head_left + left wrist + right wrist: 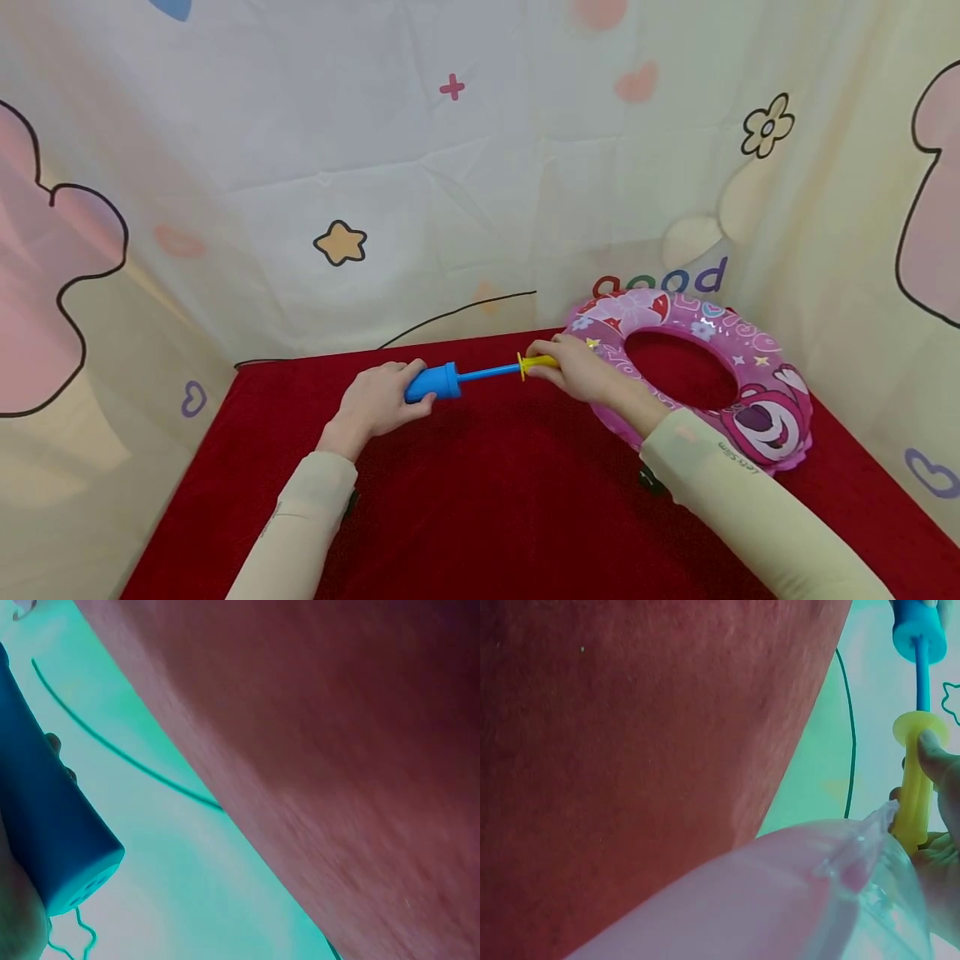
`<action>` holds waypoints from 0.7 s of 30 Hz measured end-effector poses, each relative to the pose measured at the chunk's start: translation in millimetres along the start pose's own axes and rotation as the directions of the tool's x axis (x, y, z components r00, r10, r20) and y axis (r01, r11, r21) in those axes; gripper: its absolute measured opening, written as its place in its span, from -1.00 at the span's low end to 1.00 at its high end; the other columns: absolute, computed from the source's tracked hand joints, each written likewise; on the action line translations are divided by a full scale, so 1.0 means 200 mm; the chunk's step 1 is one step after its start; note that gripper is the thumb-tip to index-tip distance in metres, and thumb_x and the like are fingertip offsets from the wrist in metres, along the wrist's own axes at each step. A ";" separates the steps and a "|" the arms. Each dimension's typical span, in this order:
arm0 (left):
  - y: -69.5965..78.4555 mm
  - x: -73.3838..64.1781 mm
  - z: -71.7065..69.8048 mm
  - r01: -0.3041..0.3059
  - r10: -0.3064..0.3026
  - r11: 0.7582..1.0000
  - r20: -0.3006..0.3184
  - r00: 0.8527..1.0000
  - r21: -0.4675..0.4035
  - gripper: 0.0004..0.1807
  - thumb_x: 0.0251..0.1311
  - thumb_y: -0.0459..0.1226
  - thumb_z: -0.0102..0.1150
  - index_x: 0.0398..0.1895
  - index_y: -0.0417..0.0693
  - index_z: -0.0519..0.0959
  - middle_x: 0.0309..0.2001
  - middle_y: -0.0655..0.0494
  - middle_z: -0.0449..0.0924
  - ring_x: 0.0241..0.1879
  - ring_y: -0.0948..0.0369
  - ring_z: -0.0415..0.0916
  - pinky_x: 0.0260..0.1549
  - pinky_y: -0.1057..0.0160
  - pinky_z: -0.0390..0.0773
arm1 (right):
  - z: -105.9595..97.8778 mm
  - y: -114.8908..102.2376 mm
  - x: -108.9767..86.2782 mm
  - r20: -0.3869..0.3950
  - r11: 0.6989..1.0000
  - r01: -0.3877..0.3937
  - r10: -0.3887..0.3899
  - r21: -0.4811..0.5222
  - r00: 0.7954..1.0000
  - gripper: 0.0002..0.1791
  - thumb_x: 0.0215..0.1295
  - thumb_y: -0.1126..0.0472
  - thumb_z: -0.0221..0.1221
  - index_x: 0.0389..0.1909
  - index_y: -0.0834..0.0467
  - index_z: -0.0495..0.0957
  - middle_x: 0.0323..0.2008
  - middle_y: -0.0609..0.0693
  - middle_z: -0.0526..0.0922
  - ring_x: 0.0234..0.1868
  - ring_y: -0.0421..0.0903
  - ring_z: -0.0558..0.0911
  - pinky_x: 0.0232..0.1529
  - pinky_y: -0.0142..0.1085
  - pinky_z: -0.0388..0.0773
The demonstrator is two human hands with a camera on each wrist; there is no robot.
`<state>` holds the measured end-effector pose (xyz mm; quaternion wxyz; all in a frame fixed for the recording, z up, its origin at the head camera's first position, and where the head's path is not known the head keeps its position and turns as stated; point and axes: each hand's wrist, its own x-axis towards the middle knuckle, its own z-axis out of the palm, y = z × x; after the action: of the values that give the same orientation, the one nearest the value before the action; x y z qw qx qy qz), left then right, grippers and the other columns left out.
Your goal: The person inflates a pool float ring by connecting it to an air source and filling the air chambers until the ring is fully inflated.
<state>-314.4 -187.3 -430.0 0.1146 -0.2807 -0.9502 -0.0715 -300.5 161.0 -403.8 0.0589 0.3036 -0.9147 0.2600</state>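
A hand pump spans the space between the two hands, its blue barrel [433,383] at the left and its yellow handle [537,363] at the right. My left hand [378,400] grips the barrel, thumb along the near side. In the left wrist view the barrel [52,802] shows its end with small holes. My right hand [573,367] holds the handle, and a length of blue rod [487,372] shows between handle and barrel. The right wrist view has the thumb lying on the yellow handle [915,787] near its round flange.
A pink inflated swim ring [776,358] with a cartoon bear lies at the right on the red cloth-covered table [480,500], partly behind my right hand and forearm. A printed curtain [420,183] hangs behind the table and along both sides.
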 end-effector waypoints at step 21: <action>0.20 0.09 0.02 -0.003 0.002 0.998 0.026 1.000 0.062 -0.44 0.21 0.14 0.16 0.15 0.04 0.46 -0.09 0.02 0.64 -0.18 0.09 0.59 -0.26 0.05 0.67 | 0.02 -0.02 -0.01 -0.036 1.000 -0.004 0.004 0.005 0.999 -0.74 0.43 0.19 0.29 0.06 0.18 0.62 -0.25 0.00 0.56 -0.21 -0.05 0.49 -0.18 -0.18 0.45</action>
<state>-308.1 -144.4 -426.0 0.1109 -0.2792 -0.9530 -0.0384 -295.4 156.8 -406.8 0.0740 0.2973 -0.9135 0.2678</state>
